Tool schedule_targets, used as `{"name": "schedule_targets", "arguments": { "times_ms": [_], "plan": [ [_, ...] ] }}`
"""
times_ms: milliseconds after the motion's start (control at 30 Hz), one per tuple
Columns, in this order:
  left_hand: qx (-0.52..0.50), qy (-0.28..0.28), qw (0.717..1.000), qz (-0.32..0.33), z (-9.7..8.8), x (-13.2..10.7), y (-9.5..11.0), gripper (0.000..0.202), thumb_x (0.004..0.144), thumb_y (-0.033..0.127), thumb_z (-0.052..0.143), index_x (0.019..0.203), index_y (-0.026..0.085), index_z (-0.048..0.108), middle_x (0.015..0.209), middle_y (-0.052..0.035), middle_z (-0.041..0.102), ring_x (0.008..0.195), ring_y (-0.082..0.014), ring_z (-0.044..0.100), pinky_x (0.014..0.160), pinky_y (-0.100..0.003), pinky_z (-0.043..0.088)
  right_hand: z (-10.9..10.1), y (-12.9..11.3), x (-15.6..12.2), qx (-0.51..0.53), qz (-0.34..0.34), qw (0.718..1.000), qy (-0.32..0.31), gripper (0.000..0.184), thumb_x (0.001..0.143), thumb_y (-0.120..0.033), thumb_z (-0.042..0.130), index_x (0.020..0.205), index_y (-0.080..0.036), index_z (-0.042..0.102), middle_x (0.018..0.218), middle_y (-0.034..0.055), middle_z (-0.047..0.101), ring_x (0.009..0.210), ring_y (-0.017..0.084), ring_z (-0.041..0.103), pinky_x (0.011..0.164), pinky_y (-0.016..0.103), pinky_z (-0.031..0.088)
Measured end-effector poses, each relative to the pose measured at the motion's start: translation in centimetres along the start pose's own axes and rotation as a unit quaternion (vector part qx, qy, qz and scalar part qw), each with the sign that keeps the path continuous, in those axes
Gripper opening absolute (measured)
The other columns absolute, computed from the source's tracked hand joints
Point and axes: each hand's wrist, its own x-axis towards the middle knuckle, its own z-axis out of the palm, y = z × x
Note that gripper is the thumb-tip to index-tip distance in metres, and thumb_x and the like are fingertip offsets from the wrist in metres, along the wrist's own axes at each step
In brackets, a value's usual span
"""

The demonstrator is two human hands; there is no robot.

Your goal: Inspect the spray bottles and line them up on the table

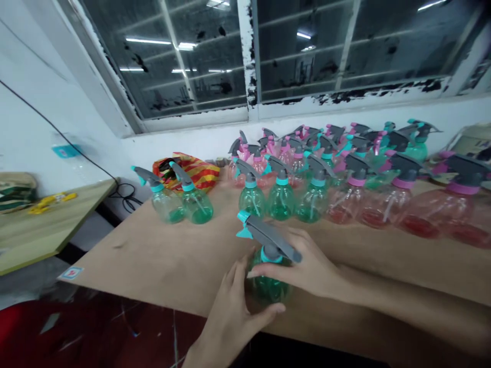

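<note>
A green transparent spray bottle (270, 290) stands close to the front edge of the table, its grey trigger head (268, 237) with a turquoise nozzle pointing left. My right hand (314, 268) grips it from the right, thumb across the front just under the turquoise collar. Around the lower left side curves my left hand (238, 312), thumb in front and fingertips partly hidden behind the bottle. Beyond them, a row of green bottles (282, 199) and pink bottles (378, 207) faces me. Two more green bottles (197, 204) stand together at the left.
Many more pink and green spray bottles crowd the back by the wall below the window (192, 61). A red and yellow striped bag (199, 171) lies behind the left pair. Across a gap at the left is another table (49, 225) with a yellow object (51, 202); a black cable (128, 197) hangs between.
</note>
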Motion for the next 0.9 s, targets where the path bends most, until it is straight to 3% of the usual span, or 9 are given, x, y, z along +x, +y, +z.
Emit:
{"name": "schedule_targets", "arguments": {
  "times_ms": [167, 400, 533, 667, 900],
  "plan": [
    [-0.026, 0.020, 0.999, -0.019, -2.5, -0.1, -1.7, 0.074, 0.084, 0.047, 0.071, 0.144, 0.029, 0.032, 0.143, -0.0101, 0.046, 0.134, -0.0341, 0.040, 0.108, -0.057, 0.032, 1.8, -0.5, 0.2, -0.082, 0.051, 0.995, 0.001, 0.029, 0.080, -0.041, 0.071, 0.099, -0.020, 0.062, 0.100, 0.0042, 0.067, 0.093, 0.020, 0.063, 0.080, 0.033, 0.051],
    [-0.042, 0.079, 0.995, -0.034, -3.9, 0.0, -5.4, 0.087, 0.086, 0.049, 0.065, 0.151, 0.026, 0.012, 0.154, -0.0129, 0.031, 0.140, -0.0333, 0.032, 0.112, -0.057, 0.028, 4.8, 0.5, 3.7, -0.178, 0.028, 0.983, 0.018, 0.029, 0.083, -0.042, 0.068, 0.099, -0.018, 0.064, 0.104, 0.0067, 0.066, 0.101, 0.023, 0.060, 0.087, 0.037, 0.048],
    [-0.014, 0.115, 0.993, -0.033, -4.5, -0.9, -7.0, 0.073, 0.090, 0.048, 0.058, 0.147, 0.024, 0.020, 0.150, -0.0146, 0.037, 0.136, -0.0336, 0.037, 0.110, -0.057, 0.031, 6.2, 1.5, 6.2, -0.244, 0.062, 0.968, 0.022, 0.032, 0.083, -0.043, 0.067, 0.103, -0.017, 0.064, 0.100, 0.0079, 0.069, 0.091, 0.024, 0.064, 0.076, 0.035, 0.050],
    [0.003, 0.129, 0.991, -0.034, -5.1, -1.7, -7.7, 0.061, 0.093, 0.044, 0.055, 0.143, 0.023, 0.028, 0.145, -0.0135, 0.043, 0.131, -0.0316, 0.045, 0.108, -0.055, 0.035, 7.4, 2.8, 8.4, -0.278, 0.112, 0.953, 0.041, 0.049, 0.084, -0.050, 0.063, 0.116, -0.013, 0.059, 0.094, 0.0129, 0.071, 0.077, 0.028, 0.067, 0.063, 0.037, 0.048],
    [0.005, 0.120, 0.992, -0.044, -5.9, -1.8, -7.6, 0.055, 0.094, 0.042, 0.053, 0.142, 0.026, 0.030, 0.144, -0.0110, 0.045, 0.129, -0.0295, 0.047, 0.107, -0.053, 0.037, 8.2, 4.4, 10.9, -0.312, 0.160, 0.935, 0.056, 0.059, 0.085, -0.047, 0.061, 0.127, -0.007, 0.049, 0.086, 0.0149, 0.072, 0.077, 0.033, 0.069, 0.059, 0.037, 0.047]
  ]
}}
